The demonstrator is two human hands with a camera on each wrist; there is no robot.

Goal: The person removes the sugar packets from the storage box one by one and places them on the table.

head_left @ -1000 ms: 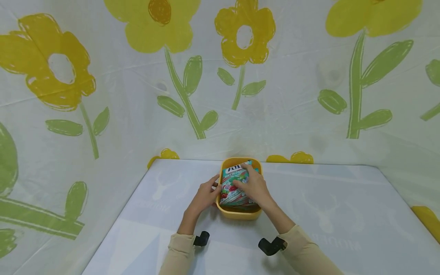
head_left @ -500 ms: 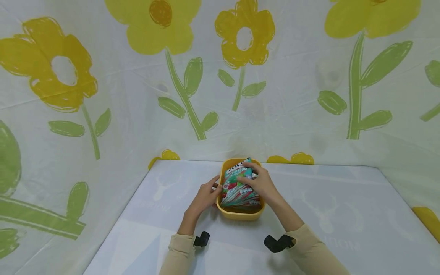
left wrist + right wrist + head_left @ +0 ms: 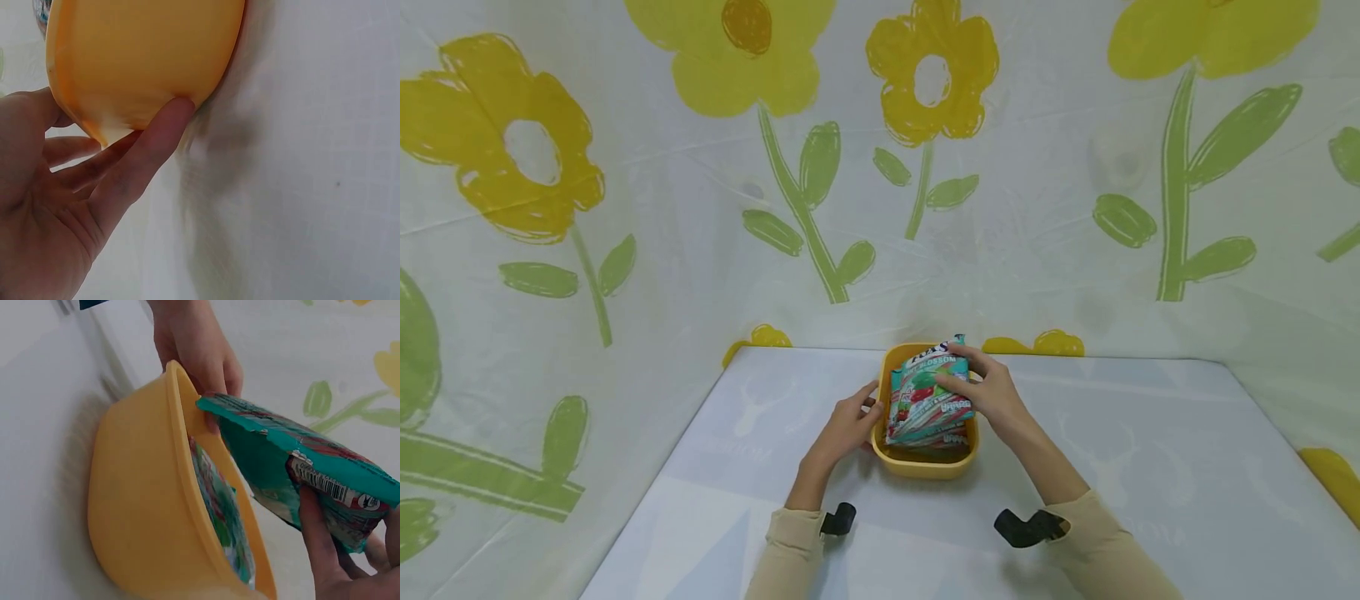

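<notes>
A yellow plastic bin (image 3: 927, 469) stands near the table's far edge. My left hand (image 3: 847, 423) holds its left side; in the left wrist view one digit presses the outer wall and other fingers are at the rim (image 3: 55, 59). My right hand (image 3: 997, 393) pinches a teal candy bag (image 3: 925, 400) printed with cherries by its upper right part. In the right wrist view this candy bag (image 3: 265, 440) is tilted and raised above the bin's rim, its barcode showing. A second similar bag (image 3: 224, 515) lies inside the bin below it.
The pale table (image 3: 1150, 442) spreads out on both sides of the bin. Behind it hangs a white curtain (image 3: 1030, 250) with yellow flowers. Black angled pieces (image 3: 1030, 527) are fixed at both cuffs.
My right hand has moved right and drawn the candy bag up and to the right, partly over the bin's rim. The second bag now shows beneath it. The left hand stays in place.
</notes>
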